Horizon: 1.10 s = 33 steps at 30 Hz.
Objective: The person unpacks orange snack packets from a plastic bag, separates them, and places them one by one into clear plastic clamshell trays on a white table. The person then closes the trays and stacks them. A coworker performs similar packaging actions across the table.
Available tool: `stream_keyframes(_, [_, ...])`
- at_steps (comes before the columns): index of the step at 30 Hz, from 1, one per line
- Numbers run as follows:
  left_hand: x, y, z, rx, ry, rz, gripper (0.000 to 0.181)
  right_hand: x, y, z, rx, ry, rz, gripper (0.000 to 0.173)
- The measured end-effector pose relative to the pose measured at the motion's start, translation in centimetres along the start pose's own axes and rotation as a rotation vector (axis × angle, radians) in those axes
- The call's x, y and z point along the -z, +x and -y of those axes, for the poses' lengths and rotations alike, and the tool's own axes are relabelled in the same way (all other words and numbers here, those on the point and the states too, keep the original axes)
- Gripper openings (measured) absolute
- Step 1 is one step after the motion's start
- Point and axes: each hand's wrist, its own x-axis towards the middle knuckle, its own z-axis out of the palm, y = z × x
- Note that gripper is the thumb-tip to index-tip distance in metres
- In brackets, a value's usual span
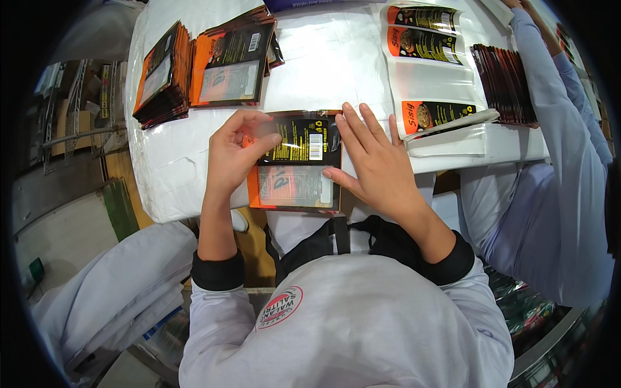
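In front of me, a flat orange and black printed pouch (296, 189) with a clear window lies at the table's near edge. Across its upper part is a glossy black and orange label (296, 140) with yellow print and a barcode. My left hand (237, 145) has the label's left end between thumb and curled fingers; that end looks lifted and blurred. Spread nearly flat, my right hand (378, 160) rests along the right edge of the label and pouch, thumb over the pouch and outer fingers on the table. It grips nothing.
Two piles of pouches, a left pile (162, 77) and a fanned pile (233, 68), stand at the back left. To the right lies a label sheet (432, 72) with a curled near end. Beyond it are stacked dark pouches (504, 85) and a co-worker's sleeve (548, 97).
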Motion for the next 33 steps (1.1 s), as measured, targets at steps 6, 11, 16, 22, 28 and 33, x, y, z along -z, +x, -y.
stream_keyframes(6, [-0.3, -0.1, 0.1, -0.011, 0.084, -0.004, 0.031, 0.1, 0.0, 0.1, -0.010, -0.005, 0.011, 0.081])
stream_keyframes(11, [-0.7, -0.9, -1.2, -0.196, 0.599, -0.015, 0.045, 0.0, 0.0, 0.1, -0.011, 0.005, 0.019, 0.080])
stream_keyframes(16, [-3.2, -2.0, -3.2, -0.390, 0.976, -0.272, 0.059, 0.0, 0.0, 0.0, -0.028, -0.002, 0.024, 0.081])
stream_keyframes(22, [-7.5, -5.1, -0.2, -0.303, 1.034, 0.009, 0.072, 0.2, 0.0, 0.1, 0.000, -0.029, 0.055, 0.081])
stream_keyframes(28, [-1.9, -4.5, 1.7, -0.126, 1.206, -0.198, 0.081, 0.5, 0.0, 0.1, 0.005, -0.019, 0.036, 0.077])
stream_keyframes(33, [-9.3, -7.1, -2.6, -0.306, 0.984, 0.034, 0.074, 6.4, 0.1, -0.4, 0.110, 0.677, -0.092, 0.054])
